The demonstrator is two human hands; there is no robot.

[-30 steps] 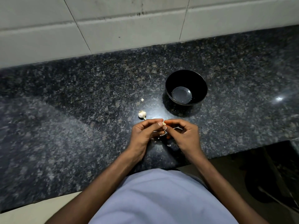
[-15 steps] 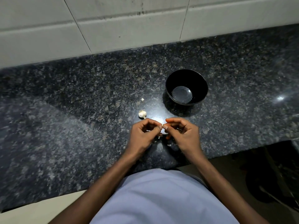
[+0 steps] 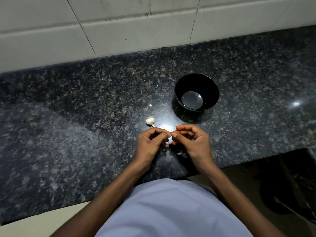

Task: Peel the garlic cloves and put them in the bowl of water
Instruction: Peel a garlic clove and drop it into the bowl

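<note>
Head view: we see the left hand (image 3: 150,142) and right hand (image 3: 193,142) meeting fingertip to fingertip, both pinching a garlic clove (image 3: 169,138) (mostly hidden between them). Just beyond the left fingers lies the garlic bulb (image 3: 150,120); beyond the right fingers stands the black bowl (image 3: 196,77), holding water, on the granite counter (image 3: 85,108).

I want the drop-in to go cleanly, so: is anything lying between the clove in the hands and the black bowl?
Nothing visible does. Both hands pinch the garlic clove, and the countertop between it and the black bowl is bare. The garlic bulb lies off to the left.
</note>
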